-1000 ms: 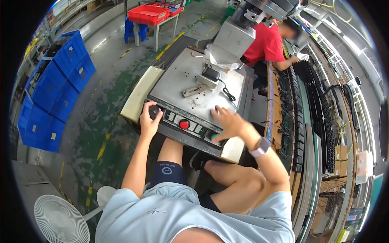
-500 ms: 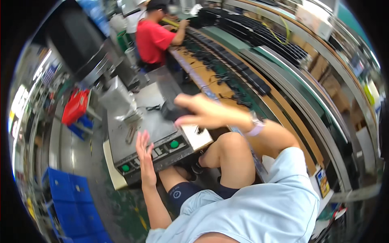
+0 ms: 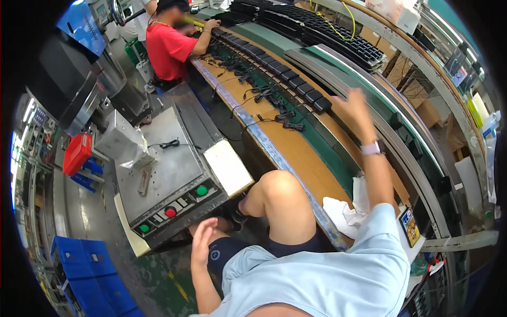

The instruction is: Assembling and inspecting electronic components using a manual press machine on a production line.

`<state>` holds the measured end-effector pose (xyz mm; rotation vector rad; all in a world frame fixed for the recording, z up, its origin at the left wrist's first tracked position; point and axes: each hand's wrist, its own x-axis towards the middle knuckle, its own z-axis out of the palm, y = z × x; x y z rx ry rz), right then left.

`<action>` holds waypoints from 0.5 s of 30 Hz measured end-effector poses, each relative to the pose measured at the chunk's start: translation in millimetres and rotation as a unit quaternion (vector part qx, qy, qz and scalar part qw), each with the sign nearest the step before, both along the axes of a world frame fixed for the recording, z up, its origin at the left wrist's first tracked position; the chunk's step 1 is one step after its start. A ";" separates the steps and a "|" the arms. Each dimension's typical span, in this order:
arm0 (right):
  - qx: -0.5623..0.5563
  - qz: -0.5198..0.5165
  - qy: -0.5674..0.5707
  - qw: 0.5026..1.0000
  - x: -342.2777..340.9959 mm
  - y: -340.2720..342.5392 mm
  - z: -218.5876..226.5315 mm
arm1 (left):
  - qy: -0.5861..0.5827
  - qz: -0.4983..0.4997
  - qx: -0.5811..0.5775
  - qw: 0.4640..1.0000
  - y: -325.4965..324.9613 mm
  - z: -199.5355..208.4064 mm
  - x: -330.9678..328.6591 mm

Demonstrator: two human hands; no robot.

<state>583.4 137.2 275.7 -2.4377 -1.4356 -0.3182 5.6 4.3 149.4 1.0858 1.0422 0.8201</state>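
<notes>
My right hand, with a band on its wrist, is over the conveyor line just right of the near end of a row of black power adapters. Its fingers look spread, a little blurred, and nothing shows in them. My left hand is raised, palm inward and fingers stretched, beside the front panel of a metal bench press. Green buttons and a red button sit on that panel. On the press plate lies a bundled black cord near a metal block.
Coiled adapter cables lie along the wooden bench edge. A co-worker in a red shirt works at the line's far end. White cloth rests by my right arm; a blue bin and red stool stand left.
My right hand has gone from over the press to the conveyor at right; the dark block under it no longer shows there. My left hand has dropped off the panel. The view has shifted.
</notes>
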 end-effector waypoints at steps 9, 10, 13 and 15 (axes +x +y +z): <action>0.112 0.116 -0.001 0.987 -94.2 -6.3 40.7 | 0.088 0.041 0.213 0.972 40.0 64.3 -48.9; 0.174 0.163 -0.023 0.971 -112.8 -21.9 74.4 | 0.108 0.088 0.210 0.968 60.0 63.5 -66.5; 0.314 0.360 0.155 0.865 -122.9 -36.7 130.7 | 0.061 0.265 0.226 0.935 140.9 62.4 -114.0; 0.356 0.421 0.226 0.803 -148.3 -37.7 153.4 | 0.133 0.327 0.317 0.880 203.7 41.1 -138.4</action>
